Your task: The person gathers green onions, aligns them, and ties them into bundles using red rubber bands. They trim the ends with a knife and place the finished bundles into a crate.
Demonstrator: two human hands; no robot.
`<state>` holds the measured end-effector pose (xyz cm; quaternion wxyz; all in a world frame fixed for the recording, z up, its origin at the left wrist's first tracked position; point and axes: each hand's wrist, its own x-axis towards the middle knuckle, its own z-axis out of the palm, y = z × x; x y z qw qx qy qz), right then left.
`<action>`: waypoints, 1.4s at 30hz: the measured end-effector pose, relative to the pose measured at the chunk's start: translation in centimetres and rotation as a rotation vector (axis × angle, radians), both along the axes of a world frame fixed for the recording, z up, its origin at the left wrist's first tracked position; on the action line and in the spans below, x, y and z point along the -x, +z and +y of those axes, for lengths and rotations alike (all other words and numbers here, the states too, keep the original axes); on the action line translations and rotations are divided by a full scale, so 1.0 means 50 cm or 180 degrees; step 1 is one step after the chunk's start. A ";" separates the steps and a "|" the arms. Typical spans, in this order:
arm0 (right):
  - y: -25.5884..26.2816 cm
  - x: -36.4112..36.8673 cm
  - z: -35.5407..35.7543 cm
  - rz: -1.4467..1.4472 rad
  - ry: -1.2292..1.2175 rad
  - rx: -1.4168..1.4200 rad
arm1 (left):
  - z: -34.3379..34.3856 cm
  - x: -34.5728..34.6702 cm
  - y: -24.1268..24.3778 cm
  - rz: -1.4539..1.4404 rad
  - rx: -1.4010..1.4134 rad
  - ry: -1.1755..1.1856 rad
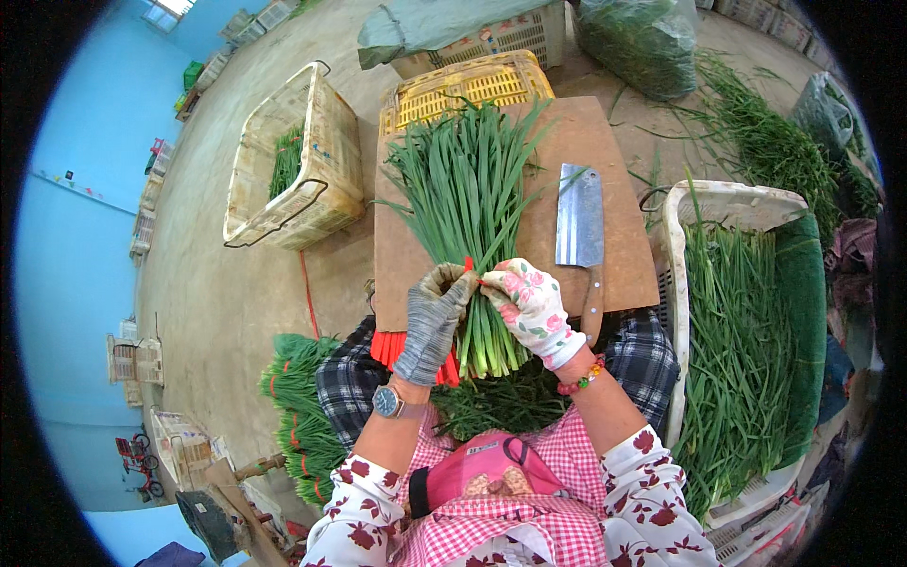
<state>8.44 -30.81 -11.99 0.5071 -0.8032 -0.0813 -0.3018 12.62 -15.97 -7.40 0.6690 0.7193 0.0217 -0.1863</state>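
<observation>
A bunch of Chinese chives (464, 184) lies on a wooden board (616, 212), its pale cut ends towards me. My left hand (439, 312), in a grey knit glove, and my right hand (528, 301), in a white floral glove, pinch a red tie (469, 264) over the stems, fingertips close together. Right of the bunch rests a cleaver (581, 220) with a wooden handle, its blade away from me. More red strips (388, 347) hang at the board's near left edge, partly behind my left hand.
Tied bunches of chives (301, 418) are stacked at my left. A white crate (340, 156) holding a bunch stands front left, a yellow crate (468, 81) behind the board. At right, a crate (677, 283) is full of loose chives; loose greens (779, 149) lie beyond it.
</observation>
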 end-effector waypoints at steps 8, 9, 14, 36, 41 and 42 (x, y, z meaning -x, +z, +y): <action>-0.004 0.005 -0.014 0.0772 0.0119 -0.1206 | -0.026 0.005 -0.008 -0.0279 -0.0136 -0.0085; 0.004 0.005 -0.010 0.0998 0.0133 -0.1675 | -0.024 0.004 -0.012 -0.0414 -0.0305 -0.0130; -0.013 0.012 0.006 0.0955 0.0029 -0.2355 | -0.036 -0.004 -0.029 -0.0989 -0.1192 -0.0218; 0.020 0.000 -0.023 0.1362 0.0502 -0.1327 | 0.035 -0.021 -0.004 0.0150 0.0061 -0.1162; 0.002 -0.001 -0.032 0.1143 0.0613 -0.1323 | 0.025 -0.010 0.022 0.0026 0.0102 -0.1261; 0.002 -0.002 -0.033 0.1061 0.0634 -0.1259 | 0.018 -0.008 0.020 -0.0048 -0.0111 -0.1184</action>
